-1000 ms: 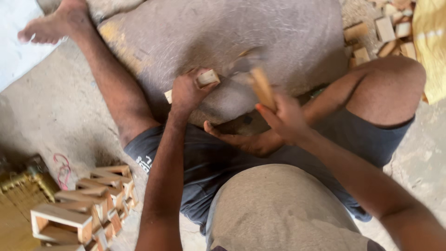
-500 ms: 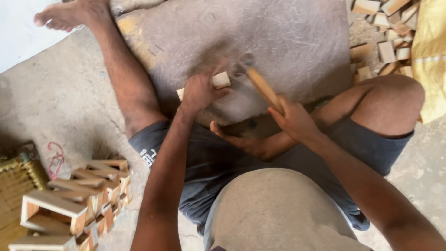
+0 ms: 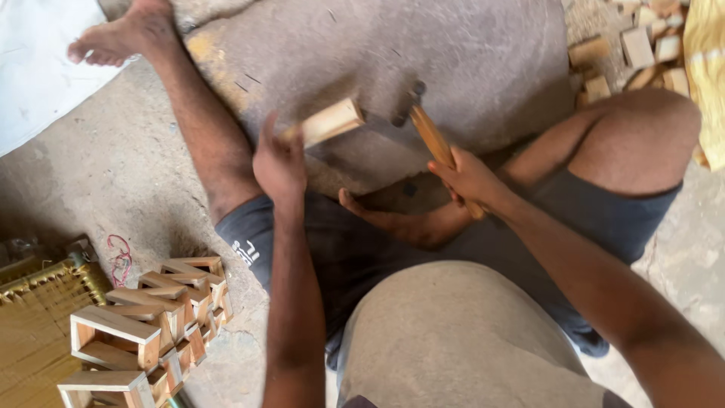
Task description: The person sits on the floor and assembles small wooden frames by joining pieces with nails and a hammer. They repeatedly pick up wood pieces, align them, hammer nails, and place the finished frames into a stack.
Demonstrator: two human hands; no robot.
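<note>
Wood block (image 3: 326,122): short pale piece, held out over the big grey stone slab (image 3: 483,53), tilted with one end poking up and to the right. It sits above the slab, can't tell if the low end touches it.
Left hand (image 3: 279,162): fingers wrapped around the near end of the block, pinching it from below, so the far end stays free and well away from the knuckles. Looks like a steadying grip to me.
Right hand (image 3: 470,180): closed tight on the wooden handle of a hammer (image 3: 430,136), gripped low on the handle, probably for more swing.
Hammer head: dark and blurry, hanging just right of the block's free end, with a small gap between them. Blur makes the exact shape hard to read.
Hands overall: apart, each clamped on its own thing, block on the left and hammer on the right.
Stone slab: lies on the floor between the spread legs, so the work sits right in front of the body and in easy reach.
Legs: left leg stretched out past the slab, bare foot (image 3: 124,34) at the top left; right knee (image 3: 642,140) bent up beside the slab; the right foot tucked in under the hands.
Stack of small wooden frames (image 3: 143,325): open boxy shapes piled at the lower left, near the left thigh.
Loose offcuts (image 3: 630,49): scattered wood bits at the top right, beyond the right knee.
Yellow woven mat (image 3: 34,325): at the far lower left edge, beside the frames.
</note>
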